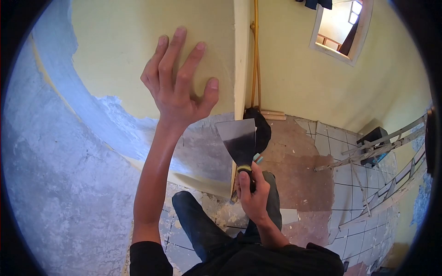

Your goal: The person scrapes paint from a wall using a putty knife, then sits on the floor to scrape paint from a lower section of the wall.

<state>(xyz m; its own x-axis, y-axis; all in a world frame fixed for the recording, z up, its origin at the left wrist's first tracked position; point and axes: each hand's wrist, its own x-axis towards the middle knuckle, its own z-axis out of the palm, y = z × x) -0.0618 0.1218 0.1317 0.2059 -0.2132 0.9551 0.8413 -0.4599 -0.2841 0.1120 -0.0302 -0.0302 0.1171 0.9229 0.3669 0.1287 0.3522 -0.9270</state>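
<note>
My left hand (177,85) is spread on the pale yellow wall (119,50), fingers apart and holding nothing. Below it the yellow paint ends in a ragged edge, with bare grey plaster (60,175) lower down and to the left. In my right hand (254,193) is a putty knife (238,138), gripped by its dark handle with a yellow band. Its wide metal blade points up, close to the wall's corner edge (239,60), and has a dark lower half.
A wooden ladder (382,147) leans at the right over the tiled floor (363,184). Yellow poles (256,60) stand in the corner behind a black bag (260,131). Brown sheeting (294,170) covers part of the floor. Paint flakes lie around my knees. A small window opening (338,27) is at upper right.
</note>
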